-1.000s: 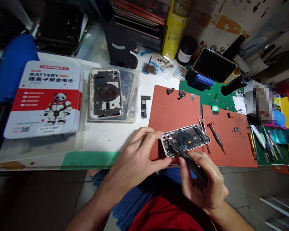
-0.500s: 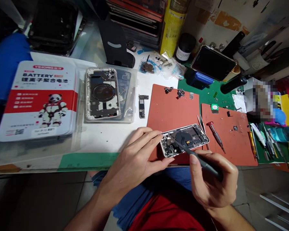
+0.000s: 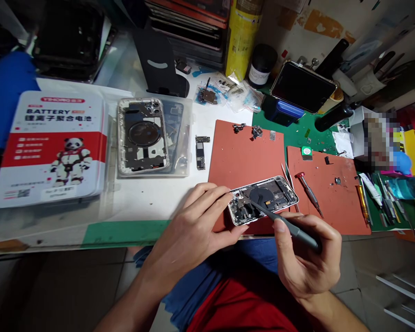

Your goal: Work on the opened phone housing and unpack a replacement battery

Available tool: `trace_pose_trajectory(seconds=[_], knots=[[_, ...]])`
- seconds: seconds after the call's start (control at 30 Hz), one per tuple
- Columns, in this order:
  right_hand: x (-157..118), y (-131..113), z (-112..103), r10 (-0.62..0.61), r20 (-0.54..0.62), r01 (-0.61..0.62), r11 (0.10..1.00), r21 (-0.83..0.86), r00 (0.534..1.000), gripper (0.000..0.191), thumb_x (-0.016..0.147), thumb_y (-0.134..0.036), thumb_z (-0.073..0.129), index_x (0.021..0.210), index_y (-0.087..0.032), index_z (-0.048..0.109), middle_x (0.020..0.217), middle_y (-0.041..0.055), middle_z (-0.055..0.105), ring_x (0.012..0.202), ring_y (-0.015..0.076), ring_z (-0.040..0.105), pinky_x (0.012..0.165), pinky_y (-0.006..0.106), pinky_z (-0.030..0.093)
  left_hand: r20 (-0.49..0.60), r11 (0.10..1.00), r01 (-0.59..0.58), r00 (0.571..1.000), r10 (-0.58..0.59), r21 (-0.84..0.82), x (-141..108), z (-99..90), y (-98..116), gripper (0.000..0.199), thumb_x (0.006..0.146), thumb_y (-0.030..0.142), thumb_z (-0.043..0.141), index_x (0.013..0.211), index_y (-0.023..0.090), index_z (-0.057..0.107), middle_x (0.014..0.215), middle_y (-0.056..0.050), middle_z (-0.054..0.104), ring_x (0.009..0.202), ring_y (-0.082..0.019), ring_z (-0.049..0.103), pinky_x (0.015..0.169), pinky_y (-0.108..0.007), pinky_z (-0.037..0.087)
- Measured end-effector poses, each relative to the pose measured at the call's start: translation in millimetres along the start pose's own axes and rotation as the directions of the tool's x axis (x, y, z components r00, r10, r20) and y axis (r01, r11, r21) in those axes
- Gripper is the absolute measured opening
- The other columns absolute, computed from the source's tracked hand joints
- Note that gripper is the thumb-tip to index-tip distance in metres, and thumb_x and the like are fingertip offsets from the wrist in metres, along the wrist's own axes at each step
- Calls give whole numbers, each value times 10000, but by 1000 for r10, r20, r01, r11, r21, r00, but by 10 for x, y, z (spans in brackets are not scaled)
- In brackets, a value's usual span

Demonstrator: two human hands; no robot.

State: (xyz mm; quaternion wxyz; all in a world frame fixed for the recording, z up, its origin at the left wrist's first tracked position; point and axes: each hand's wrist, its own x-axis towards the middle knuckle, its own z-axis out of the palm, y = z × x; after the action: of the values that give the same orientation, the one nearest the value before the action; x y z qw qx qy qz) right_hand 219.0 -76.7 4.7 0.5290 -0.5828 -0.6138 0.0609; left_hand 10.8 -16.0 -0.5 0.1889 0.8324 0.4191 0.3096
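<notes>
My left hand (image 3: 193,226) grips the left end of an opened phone housing (image 3: 280,198), fingers along the far corner and thumb at the near edge. The housing is tilted above the front of the red-brown mat, its inner parts and round dark coil (image 3: 257,194) facing up. Closed around a dark grey pen-shaped tool (image 3: 299,235), my right hand (image 3: 307,258) holds its thin tip inside the housing near the left end. Whether the tip touches a part is too small to tell. Tweezers (image 3: 286,174) and a red-capped screwdriver (image 3: 309,196) lie just beyond and to the right.
A second phone housing (image 3: 143,136) rests on a clear plastic box (image 3: 185,157), with a logic board (image 3: 200,154) beside it. Battery packages (image 3: 51,157) lie at left. A propped phone (image 3: 302,87) and a yellow can (image 3: 244,39) stand at the back.
The view has shifted slightly, so the bench items sit a little further left. Both hands keep their hold, and the tool tip stays near the housing's left end.
</notes>
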Motion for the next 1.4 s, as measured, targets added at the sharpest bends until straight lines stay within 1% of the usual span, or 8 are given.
trace_pose_trajectory(seconds=[0.27,0.43,0.73,0.9,1.03,1.2,1.3,1.4], knots=[[-34,9,6,16,19,-16,1000,-3,1000,485,887,-49,821,1312,-220,661,1071,40,771,873,193,814,720,291,727,4,999,-10,1000,10,40,6,24,-12,452,961,338,791,1322,112,638,1266,-131,742,1188,-298,640,1054,-493,603],[-37,-4,40,37,35,-37,999,-19,999,434,902,-85,814,1284,-220,659,1056,42,778,849,196,821,705,287,731,-2,999,-15,1000,15,37,23,12,-1,410,971,336,776,1313,154,641,1258,-124,755,1157,-303,659,1012,-505,623],[0,-17,54,18,7,-18,998,-57,1000,416,892,-80,817,1257,-212,667,1031,32,782,806,175,815,659,245,711,-7,999,-19,1000,19,43,7,19,-4,430,969,340,782,1330,146,651,1278,-132,757,1186,-312,670,1038,-517,626],[-23,-13,47,77,14,-77,997,-11,997,401,897,-83,813,1241,-223,663,1034,23,772,838,179,814,703,277,720,-14,996,-49,999,50,72,-16,29,-18,429,974,341,771,1307,91,666,1264,-158,765,1184,-326,674,1051,-525,626],[-15,-2,20,132,1,-132,990,43,991,377,902,-82,816,1219,-217,662,1003,17,776,792,160,809,685,246,703,-4,989,-86,996,88,118,-43,32,-31,462,973,352,780,1316,64,668,1272,-182,765,1211,-351,675,1077,-538,611],[-12,41,-61,223,3,-223,974,44,975,316,912,-150,836,1168,-220,665,966,18,785,752,164,806,694,264,699,15,983,-117,993,116,138,-80,51,-39,488,958,360,806,1343,103,653,1283,-177,757,1225,-358,682,1085,-555,596],[11,53,-80,292,0,-292,954,67,956,293,906,-200,853,1132,-217,667,917,13,780,682,153,782,650,253,678,-9,988,-103,994,105,117,-102,67,-46,522,938,357,830,1345,104,626,1284,-179,750,1228,-358,680,1069,-549,601],[62,49,-76,353,47,-356,920,164,935,233,936,-227,823,1092,-220,650,802,-9,752,621,146,748,588,236,642,-13,996,-62,998,63,69,-112,67,-54,578,928,364,840,1377,99,590,1313,-180,730,1256,-349,659,1085,-536,587]])
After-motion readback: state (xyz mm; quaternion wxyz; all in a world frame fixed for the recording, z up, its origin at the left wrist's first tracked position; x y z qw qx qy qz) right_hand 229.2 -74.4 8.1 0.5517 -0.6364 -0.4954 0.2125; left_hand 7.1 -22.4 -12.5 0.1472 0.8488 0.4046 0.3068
